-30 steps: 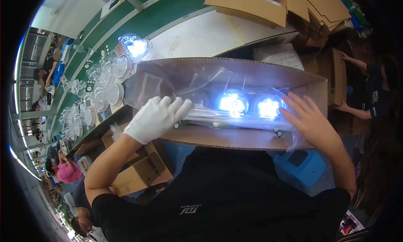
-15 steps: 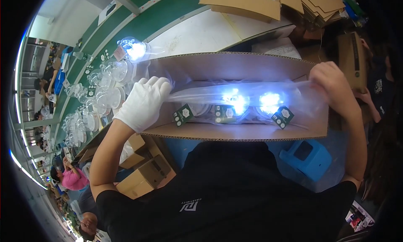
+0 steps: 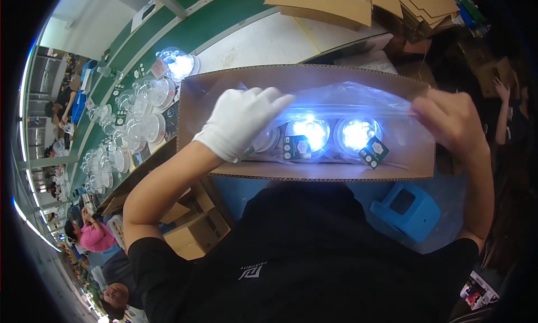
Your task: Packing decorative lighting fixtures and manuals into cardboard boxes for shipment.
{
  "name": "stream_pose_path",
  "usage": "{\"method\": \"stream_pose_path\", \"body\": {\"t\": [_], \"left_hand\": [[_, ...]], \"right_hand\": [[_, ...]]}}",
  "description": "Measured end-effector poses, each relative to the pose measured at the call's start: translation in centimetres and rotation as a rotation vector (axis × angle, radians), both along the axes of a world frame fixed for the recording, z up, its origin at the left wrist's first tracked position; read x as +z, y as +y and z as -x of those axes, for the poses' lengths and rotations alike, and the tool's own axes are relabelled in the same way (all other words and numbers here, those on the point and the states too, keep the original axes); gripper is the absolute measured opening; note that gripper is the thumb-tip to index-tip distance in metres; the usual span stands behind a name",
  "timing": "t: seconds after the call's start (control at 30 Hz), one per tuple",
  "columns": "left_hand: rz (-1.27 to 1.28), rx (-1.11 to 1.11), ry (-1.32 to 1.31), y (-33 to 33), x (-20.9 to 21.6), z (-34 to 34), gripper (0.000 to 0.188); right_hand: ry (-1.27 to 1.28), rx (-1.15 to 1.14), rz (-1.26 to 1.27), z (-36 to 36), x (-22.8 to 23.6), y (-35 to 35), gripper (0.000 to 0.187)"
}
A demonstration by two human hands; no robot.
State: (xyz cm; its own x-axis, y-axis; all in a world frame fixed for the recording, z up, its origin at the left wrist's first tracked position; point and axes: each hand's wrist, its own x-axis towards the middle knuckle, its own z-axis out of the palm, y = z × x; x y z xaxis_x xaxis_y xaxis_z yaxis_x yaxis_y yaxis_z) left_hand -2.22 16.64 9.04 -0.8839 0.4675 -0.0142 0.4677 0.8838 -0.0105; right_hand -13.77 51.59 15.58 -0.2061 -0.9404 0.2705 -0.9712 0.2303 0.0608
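Note:
A clear plastic bag (image 3: 347, 98) is stretched across a long open cardboard box (image 3: 252, 76). My left hand (image 3: 244, 121), in a white glove, is closed on the bag's edge over the box's left half. Bare, my right hand (image 3: 451, 118) pinches the other end of that edge near the box's right wall. Under the plastic stand clear round lamps in a row. A middle lamp (image 3: 309, 133) and a right lamp (image 3: 358, 133) glow bluish white, while one at the left, partly behind my glove, is unlit. Dark green tags (image 3: 374, 152) hang on them.
Several clear lamps (image 3: 148, 127) crowd the green bench to the left, with one lit lamp (image 3: 178, 64) near the box. Flattened cardboard (image 3: 428, 6) lies at the back right. Below the box are a blue stool (image 3: 406, 211) and brown cartons (image 3: 199, 233). Other people are at both sides.
My left hand has moved right, from the box's left end inward over it, still gripping the bag. The plastic has billowed upward. At the right, a person's carton is out of their hand.

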Motion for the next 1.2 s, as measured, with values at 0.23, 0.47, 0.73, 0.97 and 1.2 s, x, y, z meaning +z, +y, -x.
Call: {"method": "stream_pose_path", "body": {"t": [0.23, 0.47, 0.73, 0.97, 1.2], "left_hand": [[0.456, 0.081, -0.011, -4.5, -4.6, -1.0, 0.025], [0.591, 0.019, -0.005, -5.1, -2.5, -1.7, 0.032], [0.398, -0.264, -0.124, -7.8, -3.7, -4.5, 0.029], [0.407, -0.162, -0.08, -8.8, -4.1, -4.2, 0.016], [0.174, 0.097, 0.383, -10.3, 0.7, -2.7, 0.045]], "right_hand": [[-0.115, 0.003, -0.261, -1.7, -7.4, 1.4, 0.011], [-0.307, -0.112, -0.497, -0.9, -10.5, 2.6, 0.015], [-0.285, -0.228, -0.444, -0.8, -10.8, 3.2, 0.012], [-0.257, -0.21, -0.464, -1.5, -11.6, 3.6, 0.008], [-0.032, -0.277, 0.142, -0.2, -8.6, 4.0, 0.01]]}}
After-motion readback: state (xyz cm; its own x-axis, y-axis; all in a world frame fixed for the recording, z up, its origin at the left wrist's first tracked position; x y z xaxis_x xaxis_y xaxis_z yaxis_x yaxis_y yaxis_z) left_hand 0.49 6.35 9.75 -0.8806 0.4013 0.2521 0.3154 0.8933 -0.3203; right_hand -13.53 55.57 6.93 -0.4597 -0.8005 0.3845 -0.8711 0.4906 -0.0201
